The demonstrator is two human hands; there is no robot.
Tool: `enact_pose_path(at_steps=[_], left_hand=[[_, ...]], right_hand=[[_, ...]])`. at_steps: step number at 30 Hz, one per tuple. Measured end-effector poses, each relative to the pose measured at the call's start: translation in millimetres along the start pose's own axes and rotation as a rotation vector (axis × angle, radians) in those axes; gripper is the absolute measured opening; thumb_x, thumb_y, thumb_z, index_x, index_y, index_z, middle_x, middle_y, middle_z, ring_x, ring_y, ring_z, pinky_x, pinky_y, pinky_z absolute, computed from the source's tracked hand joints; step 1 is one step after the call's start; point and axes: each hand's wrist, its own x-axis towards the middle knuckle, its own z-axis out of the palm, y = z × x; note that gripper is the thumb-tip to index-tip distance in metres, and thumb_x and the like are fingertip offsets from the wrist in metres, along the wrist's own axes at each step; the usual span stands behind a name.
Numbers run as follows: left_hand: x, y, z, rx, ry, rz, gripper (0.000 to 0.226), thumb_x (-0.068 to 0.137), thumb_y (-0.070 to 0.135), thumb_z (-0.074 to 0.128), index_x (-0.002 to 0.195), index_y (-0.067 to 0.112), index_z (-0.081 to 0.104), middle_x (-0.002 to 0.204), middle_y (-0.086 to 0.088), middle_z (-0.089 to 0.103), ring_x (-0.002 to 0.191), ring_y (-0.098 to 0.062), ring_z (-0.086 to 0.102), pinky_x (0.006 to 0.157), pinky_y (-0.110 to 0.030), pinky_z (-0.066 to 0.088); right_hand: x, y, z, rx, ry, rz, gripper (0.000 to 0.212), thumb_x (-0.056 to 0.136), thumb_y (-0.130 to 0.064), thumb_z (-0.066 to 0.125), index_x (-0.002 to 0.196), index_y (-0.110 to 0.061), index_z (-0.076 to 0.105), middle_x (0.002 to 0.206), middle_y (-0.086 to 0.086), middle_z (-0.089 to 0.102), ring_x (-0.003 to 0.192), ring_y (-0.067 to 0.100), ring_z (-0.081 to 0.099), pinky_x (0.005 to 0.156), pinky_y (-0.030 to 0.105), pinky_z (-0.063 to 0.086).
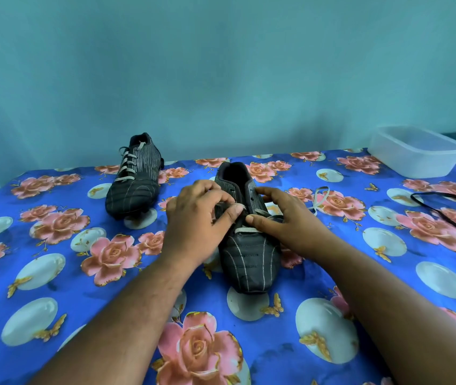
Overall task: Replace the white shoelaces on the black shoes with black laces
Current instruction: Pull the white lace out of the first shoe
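On the floral tablecloth (54, 273), the near black shoe (249, 259) lies toe toward the camera. The left hand (196, 218) pinches its white lace (242, 208); the right hand (285, 220) grips the lace with thumb and fingers. The second laced shoe (135, 179) sits behind left; black laces (443, 215) lie right, near a plastic tub (416, 154).

A worktop (54, 273) under a blue floral cloth carried two black shoes (135, 176) (249, 259), a clear tub (416, 157) and black laces (449, 215).
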Motion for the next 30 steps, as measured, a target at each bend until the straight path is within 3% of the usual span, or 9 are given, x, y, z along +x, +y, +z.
enact_pose_path(at_steps=[3, 7, 12, 17, 19, 24, 30], left_hand=[[-1, -1, 1, -0.006, -0.001, -0.002, 0.023, 0.084, 0.052, 0.062, 0.086, 0.031, 0.070, 0.104, 0.013, 0.060, 0.107, -0.015, 0.055, 0.088, -0.041, 0.040], [5, -12, -8, -0.021, 0.027, -0.144, 0.014, 0.082, 0.048, 0.061, 0.077, 0.035, 0.060, 0.101, 0.007, 0.063, 0.104, -0.025, 0.060, 0.085, -0.044, 0.047], [9, -35, -16, 0.091, 0.065, -0.363, 0.012, 0.090, 0.034, 0.070, 0.089, 0.023, 0.069, 0.109, -0.002, 0.064, 0.110, -0.033, 0.057, 0.083, -0.045, 0.041], [5, -15, -10, -0.052, 0.005, -0.056, 0.050, 0.091, 0.056, 0.053, 0.131, 0.028, 0.063, 0.132, 0.004, 0.061, 0.126, -0.025, 0.055, 0.104, -0.048, 0.044], [1, -4, -5, -0.064, -0.040, 0.037, 0.045, 0.091, 0.059, 0.052, 0.124, 0.033, 0.068, 0.127, 0.008, 0.062, 0.123, -0.019, 0.056, 0.103, -0.051, 0.045], [-1, 1, 0, -0.084, -0.055, 0.016, 0.028, 0.085, 0.055, 0.053, 0.090, 0.034, 0.070, 0.110, 0.015, 0.060, 0.111, -0.014, 0.055, 0.095, -0.050, 0.046], [6, -17, -8, 0.108, -0.014, -0.154, 0.008, 0.092, 0.031, 0.067, 0.089, 0.024, 0.068, 0.112, 0.002, 0.063, 0.112, -0.028, 0.056, 0.087, -0.043, 0.042]], right_hand=[[0, 1, 1, 0.004, 0.000, 0.000, 0.088, 0.066, -0.082, 0.058, 0.142, -0.039, 0.049, 0.132, -0.008, 0.057, 0.131, 0.014, 0.047, 0.109, 0.044, 0.043], [1, 3, 1, 0.015, -0.004, 0.007, 0.086, 0.065, -0.083, 0.059, 0.141, -0.043, 0.048, 0.132, -0.009, 0.056, 0.132, 0.014, 0.046, 0.109, 0.045, 0.043], [1, 3, 1, 0.002, -0.003, 0.003, 0.088, 0.065, -0.084, 0.058, 0.142, -0.043, 0.047, 0.133, -0.010, 0.056, 0.133, 0.012, 0.045, 0.111, 0.045, 0.041], [1, 4, 1, 0.000, -0.007, 0.010, 0.087, 0.066, -0.085, 0.058, 0.142, -0.043, 0.046, 0.132, -0.010, 0.056, 0.133, 0.010, 0.044, 0.111, 0.044, 0.041], [2, 6, 2, -0.002, -0.007, 0.005, 0.087, 0.066, -0.085, 0.059, 0.141, -0.043, 0.046, 0.132, -0.009, 0.057, 0.133, 0.010, 0.045, 0.110, 0.044, 0.042], [3, 7, 2, -0.006, -0.010, 0.005, 0.086, 0.067, -0.085, 0.059, 0.141, -0.044, 0.046, 0.132, -0.009, 0.057, 0.133, 0.010, 0.045, 0.110, 0.045, 0.042], [0, 2, 0, 0.006, -0.010, 0.002, 0.086, 0.067, -0.082, 0.059, 0.142, -0.041, 0.048, 0.132, -0.012, 0.056, 0.132, 0.013, 0.046, 0.111, 0.045, 0.041]])
